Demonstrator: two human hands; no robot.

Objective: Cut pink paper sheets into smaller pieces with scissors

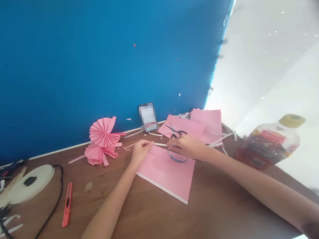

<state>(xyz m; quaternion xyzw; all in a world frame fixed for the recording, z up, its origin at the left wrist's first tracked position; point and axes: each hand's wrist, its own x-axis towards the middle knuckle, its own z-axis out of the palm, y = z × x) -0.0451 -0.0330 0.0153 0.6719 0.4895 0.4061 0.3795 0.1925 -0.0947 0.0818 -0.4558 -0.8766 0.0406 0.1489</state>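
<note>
1. A pink sheet (166,172) lies flat near the middle of the tabletop (159,226), one corner pointing toward the near edge; its far edge is where both hands work.
2. The left hand (140,150) pinches the far-left end of a thin white strip (160,144) along that edge, fingers closed together on it.
3. The right hand (185,147) rests on the sheet's far-right part, fingers curled down over a blue loop (177,158); whether they grip the loop or only cover it cannot be told.
4. Scissors (175,132) lie just beyond the right hand on more pink paper (202,124) stacked toward the tabletop's far edge by the blue wall (84,59).
5. Risks, as a judgement: the strip looks flimsy and could tear or slip if the two hands pull apart unevenly; the sheet is not weighted and could slide on the wood.
6. Folded pink fans (101,140) sit left of the hands near the far edge, close enough for the left forearm to brush.
7. A red utility knife (67,204) and a black cord (44,219) lie toward the left edge beside a white tape roll (31,183).
8. A clear plastic jar (267,142) with a yellow lid lies on its side at the right edge, near the right forearm.
</note>
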